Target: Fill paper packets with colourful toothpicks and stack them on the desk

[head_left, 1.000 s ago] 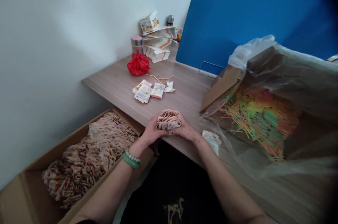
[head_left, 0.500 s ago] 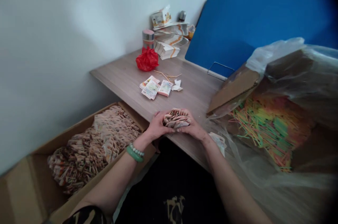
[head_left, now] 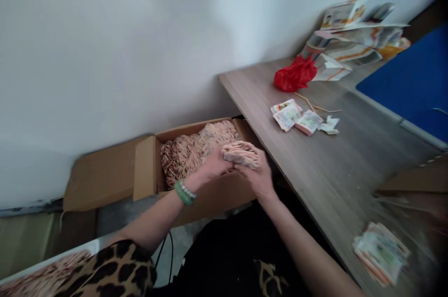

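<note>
Over the open cardboard box (head_left: 150,171) of packets beside the desk (head_left: 336,166), left hand (head_left: 214,165) and right hand (head_left: 259,176) clasp a bundle of packets (head_left: 241,154) between them, carried off the desktop since a moment ago.

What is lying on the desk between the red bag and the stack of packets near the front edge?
In the head view, a few loose packets and thin sticks lie near the red bag; bare desk then reaches the stack.

We see a plain white wall (head_left: 105,54) behind a grey wood-grain desk (head_left: 336,171), with a blue panel (head_left: 413,82) at its far edge.
</note>
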The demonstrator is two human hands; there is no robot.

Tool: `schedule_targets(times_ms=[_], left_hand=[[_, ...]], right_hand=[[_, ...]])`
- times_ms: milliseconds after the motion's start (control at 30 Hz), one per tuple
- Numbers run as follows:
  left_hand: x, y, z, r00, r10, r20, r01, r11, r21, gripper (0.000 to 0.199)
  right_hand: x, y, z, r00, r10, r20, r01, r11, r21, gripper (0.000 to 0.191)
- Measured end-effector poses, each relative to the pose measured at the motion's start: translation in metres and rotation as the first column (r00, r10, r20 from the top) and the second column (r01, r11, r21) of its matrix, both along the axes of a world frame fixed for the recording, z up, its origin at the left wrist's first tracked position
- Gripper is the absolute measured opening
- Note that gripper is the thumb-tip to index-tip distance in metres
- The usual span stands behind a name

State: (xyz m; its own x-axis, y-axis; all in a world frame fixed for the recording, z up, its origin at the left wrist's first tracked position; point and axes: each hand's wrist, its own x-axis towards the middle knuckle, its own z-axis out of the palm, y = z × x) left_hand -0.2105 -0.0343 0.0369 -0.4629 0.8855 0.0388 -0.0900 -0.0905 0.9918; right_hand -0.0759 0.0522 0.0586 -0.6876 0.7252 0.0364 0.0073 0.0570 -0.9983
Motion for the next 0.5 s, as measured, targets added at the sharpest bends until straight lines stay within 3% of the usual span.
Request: schedule_targets(times_ms=[133,233,333,500], left_hand=[[-0.086,-0.072,-0.024,0.997,0.049,-0.058,-0.059,0.980,-0.189,0.059],[-0.136,-0.095,-0.045,0.990,0.075,-0.121,-0.114,0.929,-0.353,0.052],[-0.167,-0.085,-0.061,0.978,-0.005,-0.206,-0.092,0.883,-0.461,0.047],[-0.184,-0.027,-0.087,0.955,-0.104,-0.278,-0.057,0.855,-0.515,0.037]], right_hand=[[-0.086,-0.058,-0.040,0.985,0.137,0.102,-0.123,0.983,-0.135,0.061],[-0.130,-0.076,-0.063,0.948,0.211,0.240,-0.173,0.970,-0.172,0.058],[-0.152,-0.073,-0.079,0.938,0.146,0.315,-0.093,0.980,-0.176,0.057],[-0.159,-0.050,-0.105,0.898,0.105,0.427,-0.058,0.991,-0.122,0.048]])
